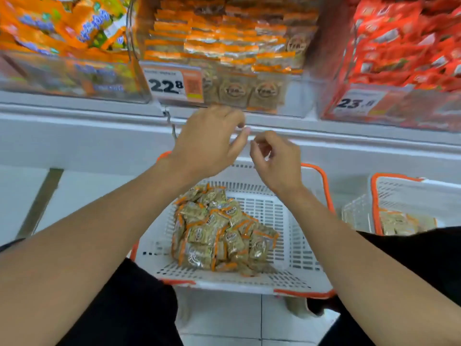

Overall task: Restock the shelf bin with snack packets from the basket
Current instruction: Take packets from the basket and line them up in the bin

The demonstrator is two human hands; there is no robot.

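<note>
White basket [294, 236], snack packets [222, 236] heaped diagonally, orientations mixed

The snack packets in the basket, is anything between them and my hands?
Nothing visible. The left hand and right hand hang above the open-topped basket, and the snack packets lie uncovered in a pile below them.

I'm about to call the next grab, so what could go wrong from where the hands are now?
1. The clear middle shelf bin already looks piled high with orange-edged packets, so added ones may slide off.
2. Both the left hand and right hand hover empty above the white orange-rimmed basket; its heap of tan snack packets lies loose, so a hurried handful may spill.
3. The neighbouring red-packet bin sits close, so misplacing is possible.
</note>
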